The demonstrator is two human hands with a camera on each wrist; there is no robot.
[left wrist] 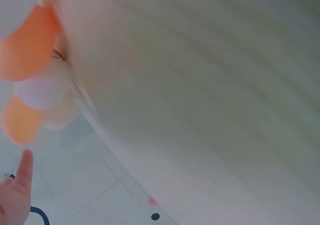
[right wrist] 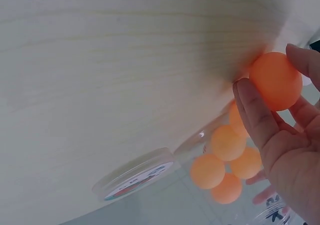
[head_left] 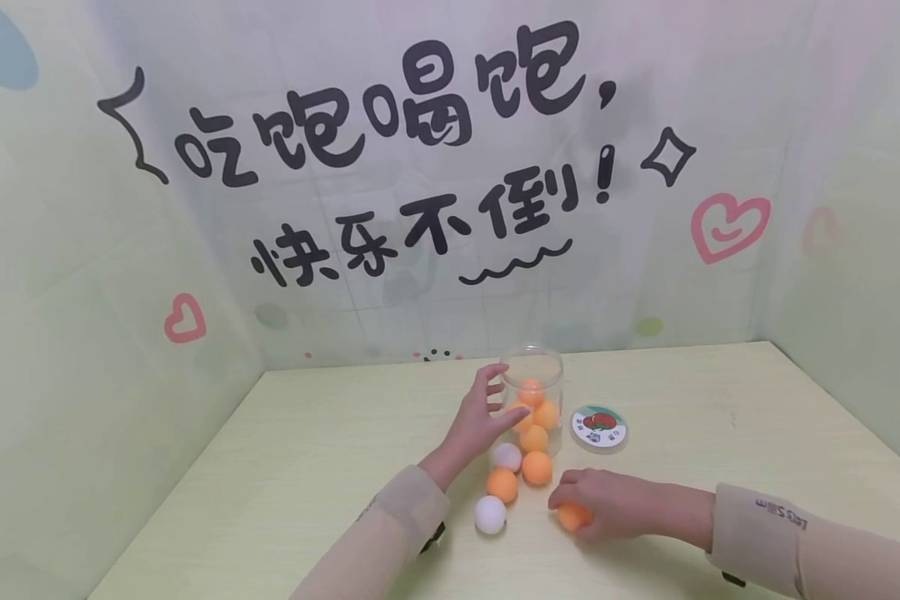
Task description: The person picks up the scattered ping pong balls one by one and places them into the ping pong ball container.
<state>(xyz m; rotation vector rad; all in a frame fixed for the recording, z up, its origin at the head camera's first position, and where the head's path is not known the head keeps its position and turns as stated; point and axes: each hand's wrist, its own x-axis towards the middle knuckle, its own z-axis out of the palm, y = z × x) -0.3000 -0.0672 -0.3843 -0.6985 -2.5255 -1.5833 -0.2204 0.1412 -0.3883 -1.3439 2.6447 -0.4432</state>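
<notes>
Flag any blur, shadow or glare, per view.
Head: light soft and even, black lettering crisp, clear jar faint in outline; left wrist: hazy and low in contrast, tabletop filling most of the frame, balls at the left edge soft; right wrist: dark shadow on the tabletop beside the orange ball, small bright glint on the jar.

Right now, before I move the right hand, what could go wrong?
The orange ball in the right hand could slip, being smooth, round and held only by the fingers. The loose white ball nearest the person could roll if brushed. The left hand, curved beside the clear jar, might tip it with a push.
</notes>
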